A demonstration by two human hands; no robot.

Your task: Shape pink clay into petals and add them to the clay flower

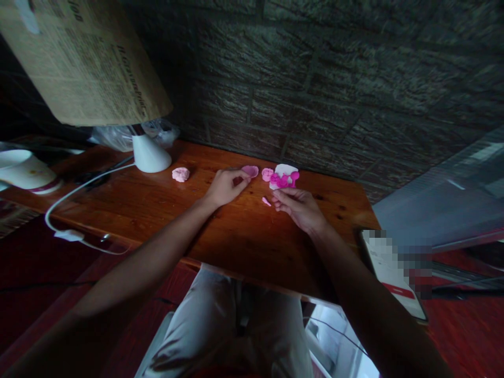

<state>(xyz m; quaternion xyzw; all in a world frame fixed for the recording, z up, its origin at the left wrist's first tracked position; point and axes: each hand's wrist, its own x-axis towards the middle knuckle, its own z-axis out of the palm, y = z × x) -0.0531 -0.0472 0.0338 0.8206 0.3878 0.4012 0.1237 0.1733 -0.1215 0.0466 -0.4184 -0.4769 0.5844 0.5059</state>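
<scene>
My left hand (227, 188) is closed, thumb and index finger meeting at the near edge of a small pink dish-shaped piece (251, 170). My right hand (300, 208) has its fingers pressed together in a pinch; whatever is between them is too small to make out. Just beyond it lie bright magenta shaped pieces (282, 181) on a white piece (286, 169). A small pink scrap (266, 201) is on the table left of my right fingertips. Between the two hands, farther back, sits a pink lump (268, 174), which looks like modelling dough.
Another pale pink lump (180, 174) rests near the white base of a lamp (151, 153). The lamp's cord (59, 210) hangs over the front edge of the wooden table (236, 236). A paper cup (27, 170) stands far left, a tablet-like device (389, 268) lies right, and a brick wall rises behind.
</scene>
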